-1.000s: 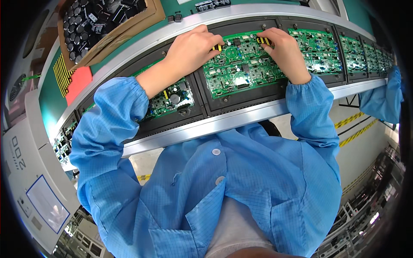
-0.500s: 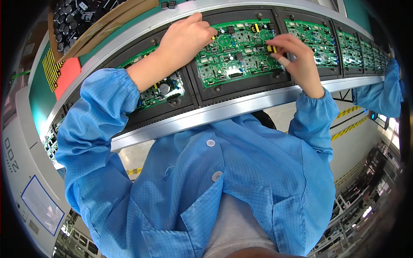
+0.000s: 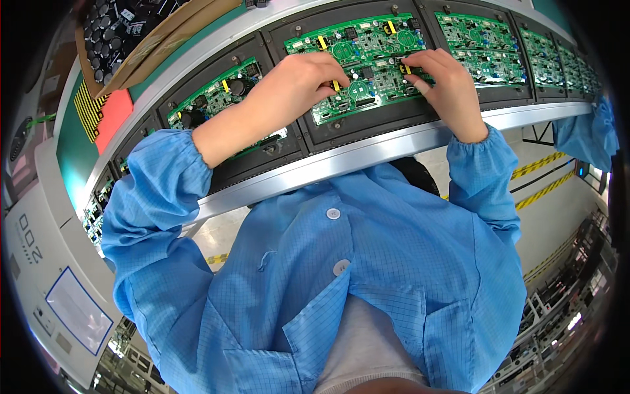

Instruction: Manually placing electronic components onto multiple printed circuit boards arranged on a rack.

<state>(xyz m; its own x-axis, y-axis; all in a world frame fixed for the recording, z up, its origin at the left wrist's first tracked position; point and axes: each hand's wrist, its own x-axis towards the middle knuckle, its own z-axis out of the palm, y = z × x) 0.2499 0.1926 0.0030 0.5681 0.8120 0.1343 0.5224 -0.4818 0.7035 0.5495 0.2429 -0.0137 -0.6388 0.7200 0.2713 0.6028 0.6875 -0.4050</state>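
Note:
A green circuit board (image 3: 384, 85) with two rows of parts lies before me in a black carrier tray (image 3: 367, 119). My left hand (image 3: 289, 88) reaches over its left side, fingers closed in a pinch on a small yellow-and-black component (image 3: 336, 85) in the near row. My right hand (image 3: 453, 88) pinches another yellow-and-black part (image 3: 405, 69) at the near row's right end, thumb and forefinger around it. It sits at the board's surface; whether it is fully seated I cannot tell. In the far row two similar yellow parts (image 3: 391, 27) stand uncovered.
A cardboard box (image 3: 164, 49) of black cylindrical parts (image 3: 108, 43) stands far left, near a pink sheet (image 3: 115, 119). More trays with boards (image 3: 482, 56) line up on both sides. A metal rail (image 3: 367, 146) runs along the near edge. Another person's blue sleeve (image 3: 584, 136) shows at right.
My left hand has moved from the far row to the near row, leaving a yellow component uncovered on the board. My right hand stays at the near row's right end, its component now lower.

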